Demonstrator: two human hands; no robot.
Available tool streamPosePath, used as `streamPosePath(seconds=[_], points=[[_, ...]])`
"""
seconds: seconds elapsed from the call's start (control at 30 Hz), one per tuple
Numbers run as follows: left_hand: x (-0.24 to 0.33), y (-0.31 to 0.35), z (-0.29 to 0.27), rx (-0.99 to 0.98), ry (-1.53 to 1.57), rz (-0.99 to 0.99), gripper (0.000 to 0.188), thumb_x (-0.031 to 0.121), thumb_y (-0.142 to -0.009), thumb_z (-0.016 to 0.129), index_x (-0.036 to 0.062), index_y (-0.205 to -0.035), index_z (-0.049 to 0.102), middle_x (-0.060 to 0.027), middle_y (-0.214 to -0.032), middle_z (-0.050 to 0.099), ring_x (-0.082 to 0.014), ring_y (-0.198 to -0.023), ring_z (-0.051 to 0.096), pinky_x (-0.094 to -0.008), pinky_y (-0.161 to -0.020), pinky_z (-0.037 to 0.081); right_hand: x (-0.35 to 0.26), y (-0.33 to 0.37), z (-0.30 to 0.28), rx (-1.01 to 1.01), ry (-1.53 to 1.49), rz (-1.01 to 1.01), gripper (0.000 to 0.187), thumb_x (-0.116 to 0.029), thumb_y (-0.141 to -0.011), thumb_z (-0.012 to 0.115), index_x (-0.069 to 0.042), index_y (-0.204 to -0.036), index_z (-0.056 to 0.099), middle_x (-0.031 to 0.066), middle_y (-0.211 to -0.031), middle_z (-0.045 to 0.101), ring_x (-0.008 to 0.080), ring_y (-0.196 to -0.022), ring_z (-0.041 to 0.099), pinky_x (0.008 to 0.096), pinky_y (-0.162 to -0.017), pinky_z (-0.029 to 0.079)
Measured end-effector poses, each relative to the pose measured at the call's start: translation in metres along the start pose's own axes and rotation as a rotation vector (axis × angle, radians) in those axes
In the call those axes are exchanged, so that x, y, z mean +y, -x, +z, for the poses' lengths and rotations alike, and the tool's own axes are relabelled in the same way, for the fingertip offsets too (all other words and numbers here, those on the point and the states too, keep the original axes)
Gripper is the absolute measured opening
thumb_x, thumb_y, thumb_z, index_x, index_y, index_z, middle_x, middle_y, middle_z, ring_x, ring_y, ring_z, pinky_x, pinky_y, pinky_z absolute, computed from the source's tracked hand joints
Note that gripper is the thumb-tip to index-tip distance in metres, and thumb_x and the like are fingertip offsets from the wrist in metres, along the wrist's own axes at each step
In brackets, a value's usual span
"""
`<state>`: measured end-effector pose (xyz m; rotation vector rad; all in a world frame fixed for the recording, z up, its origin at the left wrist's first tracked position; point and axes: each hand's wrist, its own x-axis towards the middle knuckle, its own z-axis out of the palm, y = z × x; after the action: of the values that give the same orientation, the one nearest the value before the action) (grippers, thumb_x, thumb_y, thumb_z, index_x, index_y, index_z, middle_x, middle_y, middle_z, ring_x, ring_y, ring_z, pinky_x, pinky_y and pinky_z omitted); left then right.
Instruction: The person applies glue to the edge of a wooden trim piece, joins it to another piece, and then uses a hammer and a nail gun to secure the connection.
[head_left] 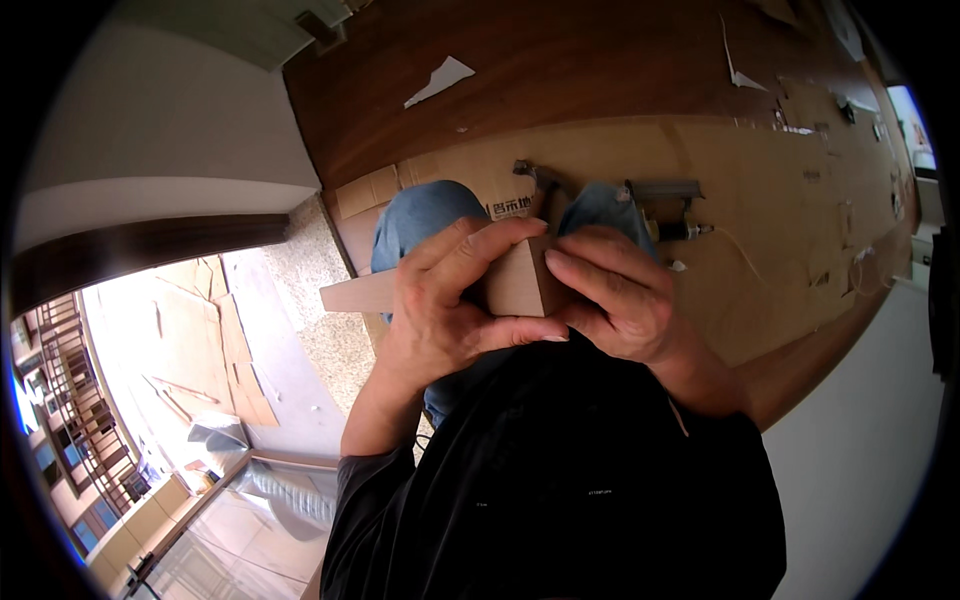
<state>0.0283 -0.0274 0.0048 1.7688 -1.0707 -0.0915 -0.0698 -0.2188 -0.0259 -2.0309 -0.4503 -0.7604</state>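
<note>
Head view: left hand (pixel 445 300) and right hand (pixel 610 295) both in a clenched grip on a pale wooden piece (pixel 515 282), held above the knees. Cardboard sheet (pixel 770 200) covers the floor; a nail gun (pixel 665 205) lies there.

cardboard sheet (pixel 600 160) open ahead, nail gun (pixel 665 190) and hammer (pixel 540 178) beyond knees (pixel 430 215)

Flattened brown cardboard sheets (pixel 600 160) are lying across the dark floor ahead of me, one bearing a dark printed label (pixel 510 207) beside my knee.
</note>
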Motion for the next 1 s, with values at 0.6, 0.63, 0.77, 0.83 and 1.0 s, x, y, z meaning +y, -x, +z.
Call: streamPosePath(seconds=[0.6,0.63,0.77,0.83,1.0], points=[[0.0000,-0.0042,0.0028,-0.003,-0.019,-0.015,0.079,0.044,-0.063,0.093,0.0026,-0.125,0.066,-0.0116,-0.095,0.071,-0.0245,-0.076,0.067,-0.0335,-0.068,0.055,0.0032,-0.0024,-0.0016,-0.001,-0.045,0.021,0.055,-0.016,-0.071,0.087,0.001,-0.121,0.071,0.0135,-0.109,0.070,0.0272,-0.094,0.071,0.0368,-0.080,0.061],[-0.0003,-0.0042,0.0031,-0.004,-0.019,-0.015,0.079,0.044,-0.063,0.093,0.0026,-0.125,0.066,-0.0116,-0.095,0.071,-0.0245,-0.076,0.067,-0.0335,-0.068,0.055,0.0035,-0.0020,-0.0013,0.000,-0.045,0.022,0.055,-0.016,-0.071,0.087,0.001,-0.121,0.071,0.0135,-0.109,0.070,0.0272,-0.094,0.071,0.0368,-0.080,0.061],[0.0006,-0.0054,0.0049,-0.005,-0.032,-0.022,0.079,0.043,-0.063,0.093,0.0036,-0.126,0.066,-0.0112,-0.096,0.071,-0.0243,-0.077,0.067,-0.0340,-0.068,0.056,0.0045,-0.0012,-0.0016,0.006,-0.028,0.016,0.055,-0.016,-0.071,0.087,0.001,-0.120,0.071,0.0139,-0.109,0.070,0.0278,-0.094,0.071,0.0371,-0.080,0.061],[0.0011,-0.0054,0.0059,-0.009,-0.030,-0.028,0.079,0.042,-0.063,0.093,0.0038,-0.126,0.067,-0.0112,-0.096,0.071,-0.0243,-0.077,0.067,-0.0342,-0.068,0.056,0.0047,-0.0013,-0.0024,0.006,-0.020,0.015,0.055,-0.016,-0.071,0.087,0.001,-0.120,0.071,0.0141,-0.109,0.070,0.0281,-0.094,0.071,0.0373,-0.080,0.061],[0.0004,-0.0047,0.0069,-0.010,-0.104,-0.035,0.079,0.042,-0.063,0.093,0.0039,-0.126,0.067,-0.0105,-0.092,0.069,-0.0237,-0.075,0.066,-0.0348,-0.067,0.055,0.0044,-0.0002,-0.0046,-0.008,-0.016,0.050,0.055,-0.015,-0.070,0.088,0.000,-0.120,0.071,0.0136,-0.111,0.071,0.0281,-0.097,0.071,0.0376,-0.082,0.061]])
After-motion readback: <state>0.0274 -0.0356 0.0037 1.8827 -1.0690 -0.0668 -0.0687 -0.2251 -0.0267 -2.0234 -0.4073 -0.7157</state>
